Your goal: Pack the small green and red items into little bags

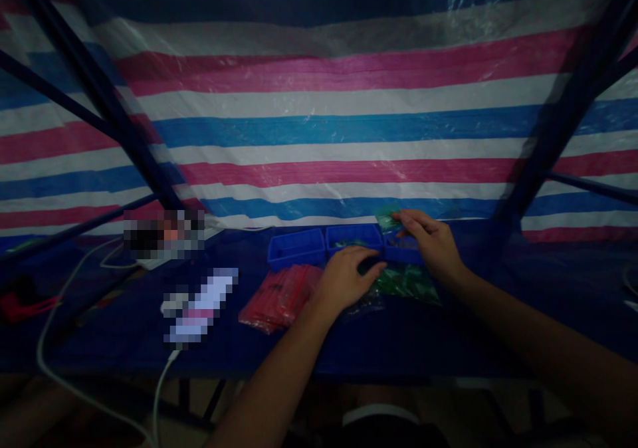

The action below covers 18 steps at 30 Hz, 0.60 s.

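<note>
My right hand [428, 238] pinches a small green plastic bag [387, 218] above the right blue bin [403, 252]. Over the front of the middle blue bin [349, 235], my left hand [349, 275] hovers with thumb and fingers apart and nothing visible between them. Small green pieces show inside the middle bin. A pile of red plastic packets [282, 298] lies left of my left hand. Green plastic bags [409, 283] are spread below my right hand, and clear bags [366, 303] lie partly under my left hand.
The left blue bin [296, 247] stands beside the middle one on the dark blue table [399, 348]. A blurred-out phone [204, 305] with a white cable [159, 388] lies to the left. Dark metal poles [558, 129] and a striped tarp [323, 129] rise behind.
</note>
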Available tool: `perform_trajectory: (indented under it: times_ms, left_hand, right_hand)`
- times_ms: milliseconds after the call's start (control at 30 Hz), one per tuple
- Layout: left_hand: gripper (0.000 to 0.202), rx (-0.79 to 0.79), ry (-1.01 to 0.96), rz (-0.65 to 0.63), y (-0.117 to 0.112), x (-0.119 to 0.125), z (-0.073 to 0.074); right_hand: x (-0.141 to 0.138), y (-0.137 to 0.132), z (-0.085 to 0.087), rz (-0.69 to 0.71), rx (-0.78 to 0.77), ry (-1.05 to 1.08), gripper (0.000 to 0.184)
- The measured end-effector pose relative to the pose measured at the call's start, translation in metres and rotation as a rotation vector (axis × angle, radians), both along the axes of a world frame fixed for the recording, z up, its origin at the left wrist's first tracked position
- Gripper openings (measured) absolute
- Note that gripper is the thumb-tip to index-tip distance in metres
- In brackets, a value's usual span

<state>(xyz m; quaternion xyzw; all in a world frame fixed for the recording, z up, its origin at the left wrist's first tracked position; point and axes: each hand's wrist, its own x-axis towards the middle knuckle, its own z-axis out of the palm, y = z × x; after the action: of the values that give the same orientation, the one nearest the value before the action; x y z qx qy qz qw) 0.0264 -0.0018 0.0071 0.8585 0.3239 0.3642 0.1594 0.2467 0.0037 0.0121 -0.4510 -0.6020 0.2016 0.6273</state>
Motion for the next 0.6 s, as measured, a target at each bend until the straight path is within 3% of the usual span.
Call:
perform_trajectory:
  times_ms: [167,233,333,500,600]
  left_hand:
    - [0.045,0.106,0.234,-0.130,-0.005,0.000,-0.007]
    - [0.046,0.098,0.275,-0.142,-0.005,0.000,-0.008]
    - [0.037,0.088,0.311,-0.133,-0.004,-0.001,-0.008]
    - [0.024,0.123,0.278,-0.174,-0.001,-0.002,-0.003]
    - [0.025,0.118,0.211,-0.126,0.000,-0.001,0.003]
  right_hand:
    - [-0.002,-0.001,0.000,-0.011,0.212,-0.332,0.039]
    - [-0.006,-0.001,-0.005,0.056,0.232,-0.516,0.043]
    - [-0.010,-0.001,-0.012,0.159,0.194,-0.691,0.034]
    - [-0.011,-0.003,-0.008,0.112,0.211,-0.600,0.024]
    - [-0.009,-0.005,-0.001,0.071,0.213,-0.526,0.021]
